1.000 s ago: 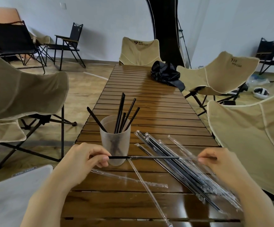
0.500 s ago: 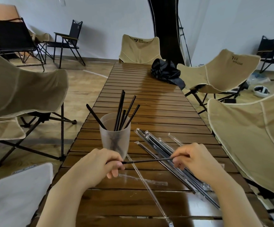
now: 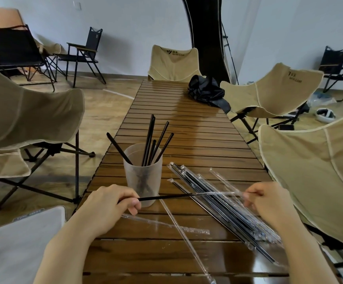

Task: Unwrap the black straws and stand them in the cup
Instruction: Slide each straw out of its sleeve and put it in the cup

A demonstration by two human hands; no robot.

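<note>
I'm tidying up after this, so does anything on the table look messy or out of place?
Nothing is spilled or broken. Two empty clear wrappers lie loose and crossed on the table near the cup, and one black straw in it leans far left, apart from the others.

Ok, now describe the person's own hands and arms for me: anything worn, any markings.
Both are bare. The left hand and right hand wear no gloves, and no ring shows on either. The left forearm and right forearm are uncovered all the way to the bottom edge of the picture, with no sleeve, watch, bracelet or marking in view.
</note>
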